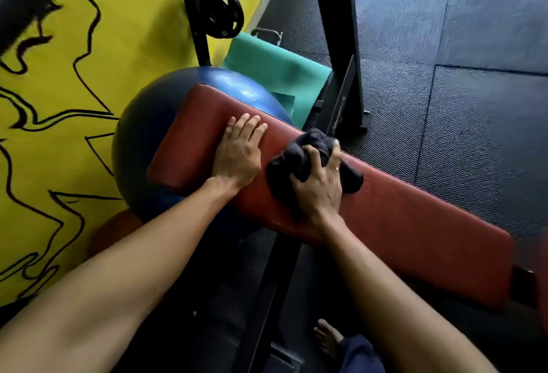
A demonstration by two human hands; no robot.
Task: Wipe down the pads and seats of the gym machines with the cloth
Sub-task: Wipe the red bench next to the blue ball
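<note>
Head view: my right hand [318, 183] grips the black cloth [308, 154] mid-pad on the red bench pad [415, 218], whose length runs rightward unwiped, my left hand [238, 153] flat beside it.

— Where are the hands?
— Both are on the red bench [415, 218]. The left hand [238, 153] lies flat with its fingers straight, near the bench's left end. The right hand [318, 186] grips a bunched dark cloth [292, 162], pressed to the pad just beside it.
— And around the bench?
— A blue exercise ball [142, 135] sits under the left end, against the yellow wall [59, 105]. Beyond the far edge are a green mat [275, 67] and a black weight plate [221, 6]. A bare foot [327, 338] stands by the near edge.
</note>
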